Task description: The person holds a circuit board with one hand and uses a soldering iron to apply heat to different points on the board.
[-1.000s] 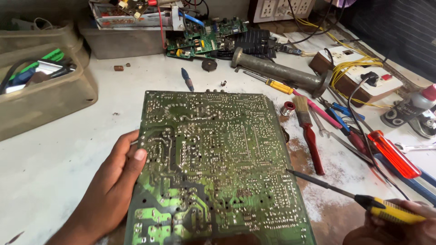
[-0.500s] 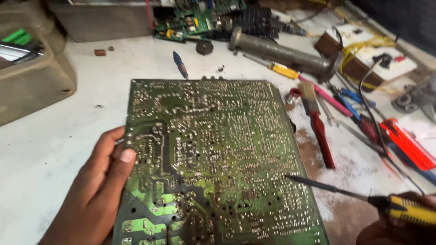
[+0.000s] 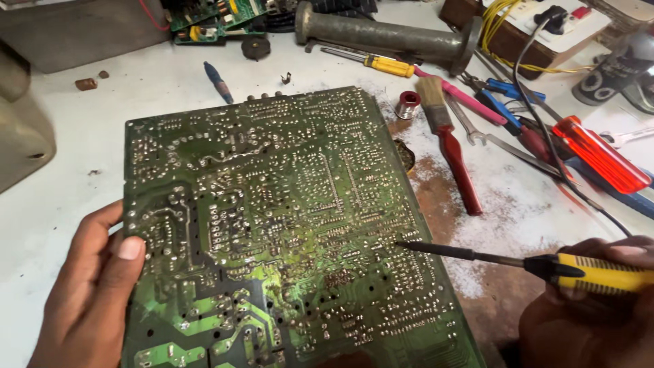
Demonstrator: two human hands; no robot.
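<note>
Head view: green circuit board (image 3: pixel 279 232) lies solder side up on the white tabletop (image 3: pixel 61 197). Left hand (image 3: pixel 92 293) grips the board's left edge, thumb pressed on top. Right hand (image 3: pixel 593 300) is closed around a yellow-handled soldering iron (image 3: pixel 518 262); its tip touches the board near the right edge. Compared with half a second ago, the board fills more of the frame and the iron tip has moved up and inward along the right side. A red-handled brush (image 3: pixel 449 143) and a small solder spool (image 3: pixel 409 104) lie just beside the board's upper right corner.
</note>
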